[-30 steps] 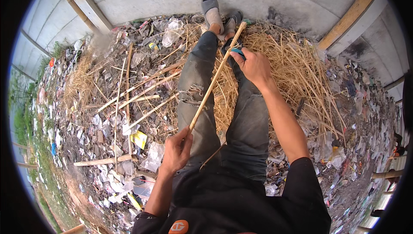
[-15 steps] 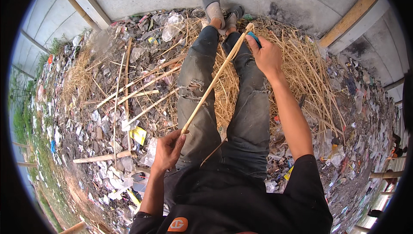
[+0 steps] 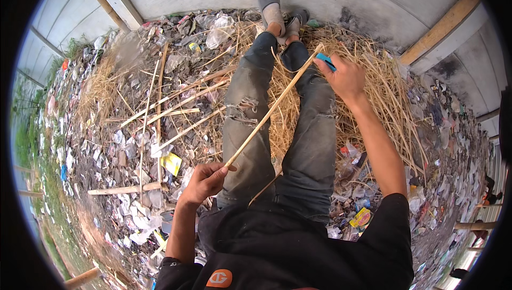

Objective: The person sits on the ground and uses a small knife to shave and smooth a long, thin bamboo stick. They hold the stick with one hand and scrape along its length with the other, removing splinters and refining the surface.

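Both hands grip one bamboo strip.

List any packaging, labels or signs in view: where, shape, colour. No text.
Yellow wrapper: flat, crumpled, on litter left of the left knee.
Yellow-red packet: flat, by the right hip.
Orange-white badge: rounded, on the black shirt.
Clear plastic bag: crumpled, near the feet.

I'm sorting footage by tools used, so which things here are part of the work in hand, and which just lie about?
In hand:
- bamboo strip, near end in the left hand
- blue-handled tool in the right hand, at the strip's far end

Lying about:
- cut bamboo sticks
- pile of dry straw
- plastic litter
- wooden beam
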### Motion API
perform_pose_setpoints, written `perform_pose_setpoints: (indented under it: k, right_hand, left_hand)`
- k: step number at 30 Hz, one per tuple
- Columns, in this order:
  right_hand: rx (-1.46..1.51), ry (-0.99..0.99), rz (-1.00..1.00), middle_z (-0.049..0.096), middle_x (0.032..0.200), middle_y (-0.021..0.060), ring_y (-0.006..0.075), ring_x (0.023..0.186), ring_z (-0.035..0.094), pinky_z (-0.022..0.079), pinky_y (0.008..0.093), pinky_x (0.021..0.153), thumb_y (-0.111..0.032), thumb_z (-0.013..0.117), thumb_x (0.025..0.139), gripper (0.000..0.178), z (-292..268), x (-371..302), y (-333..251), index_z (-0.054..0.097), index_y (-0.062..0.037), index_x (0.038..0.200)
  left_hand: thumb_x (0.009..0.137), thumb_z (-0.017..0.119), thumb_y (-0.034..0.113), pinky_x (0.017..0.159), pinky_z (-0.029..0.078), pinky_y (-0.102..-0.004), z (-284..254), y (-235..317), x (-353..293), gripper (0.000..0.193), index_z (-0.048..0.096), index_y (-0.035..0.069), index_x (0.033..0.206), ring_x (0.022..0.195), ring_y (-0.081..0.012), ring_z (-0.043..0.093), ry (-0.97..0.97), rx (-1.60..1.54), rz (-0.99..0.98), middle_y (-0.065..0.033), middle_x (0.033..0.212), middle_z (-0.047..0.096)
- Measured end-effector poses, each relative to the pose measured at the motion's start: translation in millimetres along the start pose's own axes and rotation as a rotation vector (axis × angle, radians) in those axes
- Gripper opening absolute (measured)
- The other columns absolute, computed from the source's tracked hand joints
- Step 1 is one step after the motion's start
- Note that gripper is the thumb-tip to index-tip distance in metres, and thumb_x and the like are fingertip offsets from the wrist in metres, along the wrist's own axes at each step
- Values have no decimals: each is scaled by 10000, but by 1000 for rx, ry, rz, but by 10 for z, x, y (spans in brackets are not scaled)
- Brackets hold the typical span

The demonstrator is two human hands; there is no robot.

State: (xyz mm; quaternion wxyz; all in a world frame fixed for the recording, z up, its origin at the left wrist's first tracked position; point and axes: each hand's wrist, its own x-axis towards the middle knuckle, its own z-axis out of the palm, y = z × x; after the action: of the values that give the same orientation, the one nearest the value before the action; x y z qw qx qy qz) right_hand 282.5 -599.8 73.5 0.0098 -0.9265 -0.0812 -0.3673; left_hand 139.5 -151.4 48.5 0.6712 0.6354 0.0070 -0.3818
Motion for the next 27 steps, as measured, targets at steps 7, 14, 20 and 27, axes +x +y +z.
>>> perform_pose_setpoints:
  k: [7, 14, 20, 27]
  right_hand:
    - [184, -124, -79, 649, 606, 42, 228, 525, 666, 498, 375, 472, -636, 694, 941, 536, -17, -96, 43, 676, -125, 782]
    - [609, -227, 132, 674, 738, 12, 220, 657, 711, 558, 366, 578, -655, 836, 804, 616, -250, -122, -107, 726, -116, 1080]
    - [513, -98, -3, 687, 1121, 57, 236, 905, 731, 594, 373, 740, -567, 864, 800, 584, -185, -51, -116, 759, -111, 1151]
    - [692, -229, -58, 675, 911, 59, 202, 789, 683, 534, 374, 712, -380, 781, 961, 333, -6, -77, -6, 766, -56, 1036]
  left_hand:
    - [1114, 581, 331, 452, 222, -250, -208, -130, -11, 422, 697, -58, 1231, 487, -17, 310, -92, -80, -155, 100, 586, 370]
    - [1109, 597, 319, 470, 289, -253, -293, -44, -115, 410, 722, -55, 1222, 498, -31, 357, 5, 211, 16, 87, 582, 403]
    - [1096, 627, 314, 473, 304, -259, -313, -27, -170, 373, 751, -33, 1155, 519, -27, 369, 81, 267, 32, 85, 601, 430]
    - [1076, 653, 331, 525, 348, -273, -300, 124, -242, 373, 766, -24, 1112, 603, -36, 392, 117, 535, 64, 68, 629, 457]
